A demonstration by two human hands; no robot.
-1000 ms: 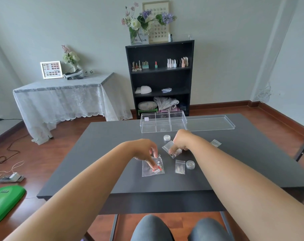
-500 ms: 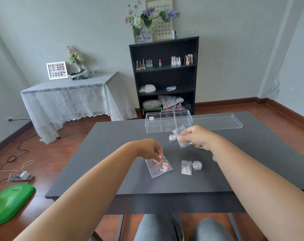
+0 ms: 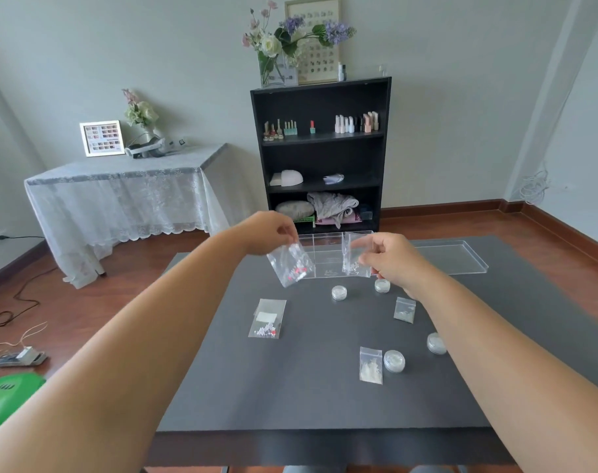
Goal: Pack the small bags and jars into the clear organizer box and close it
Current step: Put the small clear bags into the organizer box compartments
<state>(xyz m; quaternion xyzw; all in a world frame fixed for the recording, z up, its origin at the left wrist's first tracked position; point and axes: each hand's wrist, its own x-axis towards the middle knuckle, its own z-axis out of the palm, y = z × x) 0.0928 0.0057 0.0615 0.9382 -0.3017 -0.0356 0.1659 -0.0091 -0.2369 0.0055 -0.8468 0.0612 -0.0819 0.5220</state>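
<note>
My left hand [image 3: 268,232] pinches the top of a clear bag with red and white beads [image 3: 290,266], held in the air just left of the clear organizer box [image 3: 326,256]. My right hand [image 3: 391,259] holds a second small clear bag [image 3: 354,256] in front of the box's right end. The box stands open at the far middle of the dark table [image 3: 308,387], its clear lid [image 3: 456,256] lying flat to the right. On the table lie a beaded bag [image 3: 267,319], two smaller bags [image 3: 404,309] [image 3: 371,365] and several small round jars [image 3: 339,292] [image 3: 382,285] [image 3: 394,361] [image 3: 436,343].
A black shelf [image 3: 321,155] with nail polish bottles stands behind the table. A lace-covered side table [image 3: 120,196] is at the left. A green object [image 3: 7,397] and cables lie on the wooden floor at the left.
Both hands lifted their bags off the table and carried them forward and up to the organizer box. The camera view tilted, showing more of the table and another beaded bag.
</note>
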